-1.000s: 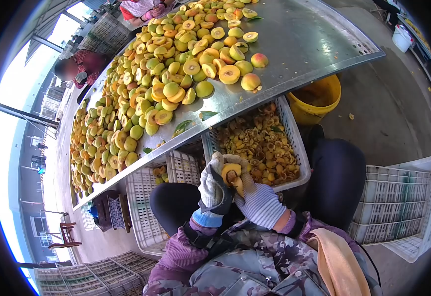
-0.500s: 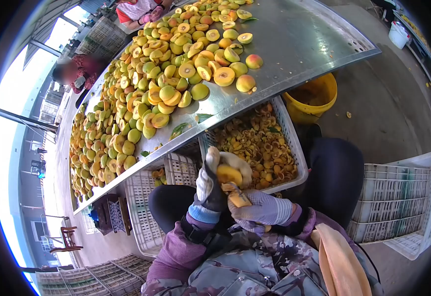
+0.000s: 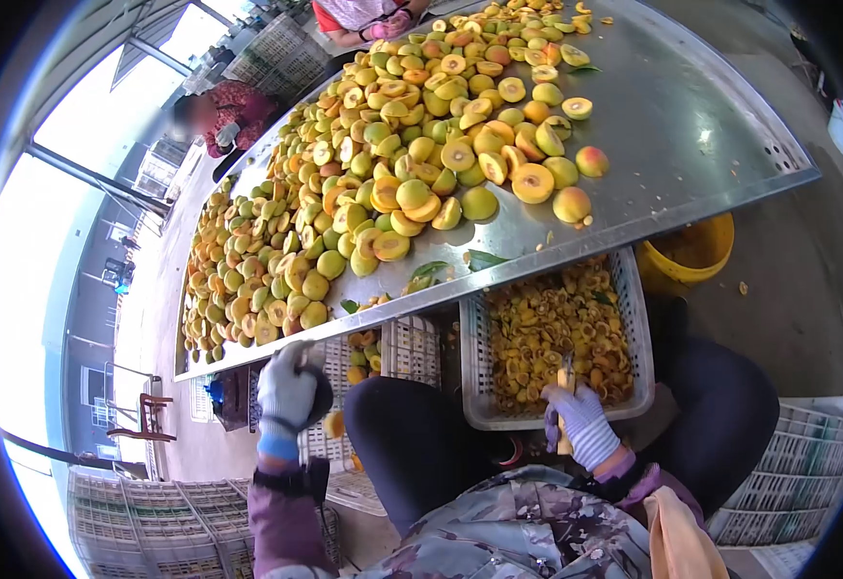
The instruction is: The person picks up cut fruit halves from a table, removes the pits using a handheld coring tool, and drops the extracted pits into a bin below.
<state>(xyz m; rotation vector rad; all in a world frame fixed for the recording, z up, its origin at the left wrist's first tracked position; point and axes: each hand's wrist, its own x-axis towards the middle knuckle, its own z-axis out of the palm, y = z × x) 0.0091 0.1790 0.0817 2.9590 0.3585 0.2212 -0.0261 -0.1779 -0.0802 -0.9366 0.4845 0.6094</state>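
My left hand (image 3: pixel 291 391), in a whitish glove with a dark patch by the thumb, is over a white crate (image 3: pixel 412 349) left of my knees. Its fingers are apart. A yellow peach half (image 3: pixel 334 423) is just below it, apart from the glove and seemingly in mid-air. My right hand (image 3: pixel 585 425), in a lilac glove, grips a coring tool (image 3: pixel 565 378) with a pale wooden handle and short metal tip, pointing up. It hovers over the near edge of a grey crate (image 3: pixel 474 386) filled with scooped-out peach bits and pits (image 3: pixel 556 328).
A metal table (image 3: pixel 672 135) ahead bears a large heap of halved peaches (image 3: pixel 392 164). Under its right side stands a yellow bucket (image 3: pixel 696 253). Stacked crates (image 3: pixel 798 473) stand at my right, more (image 3: pixel 190 521) at lower left. Two people sit across the table.
My left hand has moved left, away from my right hand, and let go of the peach half. My right hand has shifted right with the coring tool. The view has turned left.
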